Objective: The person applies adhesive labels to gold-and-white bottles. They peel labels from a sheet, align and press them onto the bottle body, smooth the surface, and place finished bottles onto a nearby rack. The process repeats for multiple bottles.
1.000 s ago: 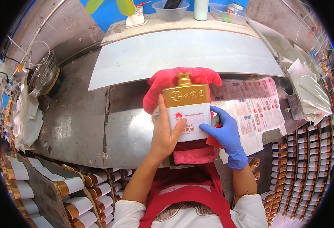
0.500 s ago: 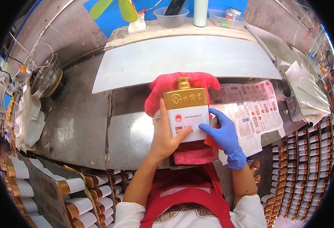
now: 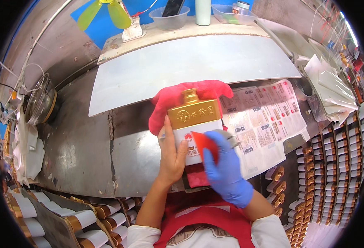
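A flat bottle (image 3: 195, 114) with a gold top half and a white lower half lies face up on a pink-red cloth (image 3: 161, 108). My bare left hand (image 3: 171, 161) grips its left side, thumb on the white face. In a blue glove, my right hand (image 3: 227, 171) is closed on a red scraper (image 3: 207, 148), a flat blade held over the white face near a round red mark. Something grey sticks out beyond the glove, too blurred to name. The blade and glove hide the bottle's lower right part.
Printed label sheets (image 3: 269, 120) lie right of the cloth. Behind stands a pale sloping board (image 3: 190, 62), with a fan (image 3: 107, 12), plastic tubs (image 3: 169, 18) and a pale green cylinder (image 3: 203, 12) beyond. Racks of similar bottles (image 3: 335, 173) flank the metal table (image 3: 74, 153).
My right hand has come off the bottle's right edge and swung the red scraper up over the white face. My left hand keeps its hold. The whole view has shifted slightly.
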`<state>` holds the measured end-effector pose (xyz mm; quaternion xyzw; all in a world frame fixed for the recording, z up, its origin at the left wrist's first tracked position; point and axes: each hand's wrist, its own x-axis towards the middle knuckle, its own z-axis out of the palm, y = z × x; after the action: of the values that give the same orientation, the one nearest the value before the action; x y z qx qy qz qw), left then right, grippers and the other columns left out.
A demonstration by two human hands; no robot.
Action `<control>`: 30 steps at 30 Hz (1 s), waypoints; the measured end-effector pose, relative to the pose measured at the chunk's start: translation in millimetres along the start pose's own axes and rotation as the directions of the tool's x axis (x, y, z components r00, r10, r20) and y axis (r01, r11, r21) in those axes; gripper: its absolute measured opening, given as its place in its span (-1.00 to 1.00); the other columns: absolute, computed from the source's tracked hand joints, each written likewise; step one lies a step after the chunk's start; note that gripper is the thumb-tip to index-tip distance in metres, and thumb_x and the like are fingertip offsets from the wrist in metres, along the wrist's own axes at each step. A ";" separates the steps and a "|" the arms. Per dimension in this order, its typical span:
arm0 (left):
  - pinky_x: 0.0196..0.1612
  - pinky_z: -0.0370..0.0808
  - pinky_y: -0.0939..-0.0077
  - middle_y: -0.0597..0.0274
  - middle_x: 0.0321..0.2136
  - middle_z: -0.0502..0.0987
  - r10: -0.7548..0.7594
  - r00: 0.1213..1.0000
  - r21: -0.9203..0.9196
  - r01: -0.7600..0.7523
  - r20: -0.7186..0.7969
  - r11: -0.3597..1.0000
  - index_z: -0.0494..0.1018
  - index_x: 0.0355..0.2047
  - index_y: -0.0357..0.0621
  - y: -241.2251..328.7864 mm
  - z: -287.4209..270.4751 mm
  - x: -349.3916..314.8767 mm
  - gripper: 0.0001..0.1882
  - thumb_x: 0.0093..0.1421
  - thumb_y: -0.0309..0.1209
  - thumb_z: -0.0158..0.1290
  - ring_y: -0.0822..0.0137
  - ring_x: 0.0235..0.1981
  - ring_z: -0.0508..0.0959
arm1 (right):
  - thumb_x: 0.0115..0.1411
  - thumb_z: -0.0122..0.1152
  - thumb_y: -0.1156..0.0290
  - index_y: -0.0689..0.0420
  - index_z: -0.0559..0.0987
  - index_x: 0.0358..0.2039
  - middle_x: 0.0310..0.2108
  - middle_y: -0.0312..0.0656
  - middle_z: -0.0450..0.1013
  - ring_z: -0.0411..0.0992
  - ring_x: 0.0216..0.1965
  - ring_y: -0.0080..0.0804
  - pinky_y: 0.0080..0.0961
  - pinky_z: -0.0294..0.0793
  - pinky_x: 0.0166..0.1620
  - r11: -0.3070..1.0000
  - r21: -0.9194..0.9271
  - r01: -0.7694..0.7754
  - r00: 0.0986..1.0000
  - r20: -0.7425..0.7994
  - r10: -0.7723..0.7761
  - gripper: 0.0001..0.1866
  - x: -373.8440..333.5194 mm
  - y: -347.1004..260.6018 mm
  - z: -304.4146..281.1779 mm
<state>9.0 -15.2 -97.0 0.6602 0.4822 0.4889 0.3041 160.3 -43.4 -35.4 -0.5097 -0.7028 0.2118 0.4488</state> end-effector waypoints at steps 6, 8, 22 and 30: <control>0.27 -0.08 0.16 -0.23 0.20 0.08 0.003 0.999 0.016 -0.004 0.037 1.000 -0.21 0.33 -0.40 -0.3 -5.5 0.6 -0.29 0.30 -0.36 -0.14 -0.05 0.20 0.05 | 0.23 0.05 0.50 0.31 0.31 0.06 -0.02 0.07 0.35 0.34 0.03 -0.02 -0.27 0.29 0.10 0.973 -0.130 -0.192 0.958 -0.238 0.157 -0.60 -6.4 42.0 -9.5; 0.29 -0.11 0.18 -0.22 0.23 0.04 -0.015 0.999 -0.023 0.016 0.046 1.000 -0.21 0.33 -0.37 -2.8 -5.6 -1.2 -0.29 0.31 -0.37 -0.15 -0.05 0.22 0.02 | 0.19 0.11 0.54 0.28 0.34 0.05 -0.04 0.06 0.37 0.37 -0.02 -0.04 -0.24 0.32 0.06 0.959 -0.241 -0.148 0.957 -0.278 0.078 -0.59 -4.0 44.1 -8.0; 0.35 -0.30 0.28 -0.05 0.34 -0.05 -0.071 0.984 -0.269 0.114 0.164 0.956 -0.06 0.34 -0.27 -11.9 -33.6 -3.0 -0.31 0.40 0.01 -0.45 0.07 0.37 -0.16 | -0.06 0.22 0.40 -0.16 0.61 -0.32 -0.38 -0.40 0.49 0.44 -0.40 -0.40 -0.38 0.42 -0.32 0.810 -0.040 0.585 0.599 0.694 -0.399 -0.76 18.2 13.4 -40.1; 0.33 -0.22 0.20 -0.17 0.31 -0.01 -0.059 0.992 -0.058 0.066 0.109 0.996 0.04 0.32 -0.26 -8.0 -36.3 -13.2 -0.29 0.37 0.05 -0.39 -0.05 0.32 -0.05 | -0.15 0.29 0.52 -0.15 0.60 -0.37 -0.34 -0.44 0.53 0.44 -0.34 -0.33 -0.37 0.41 -0.28 0.794 -0.130 0.593 0.765 0.397 -0.506 -0.70 59.4 38.8 -47.0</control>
<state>-28.5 -27.2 -96.4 0.6603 0.4704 0.4578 0.3648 215.9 18.1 -16.2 -0.2866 -0.9093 0.0654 0.2946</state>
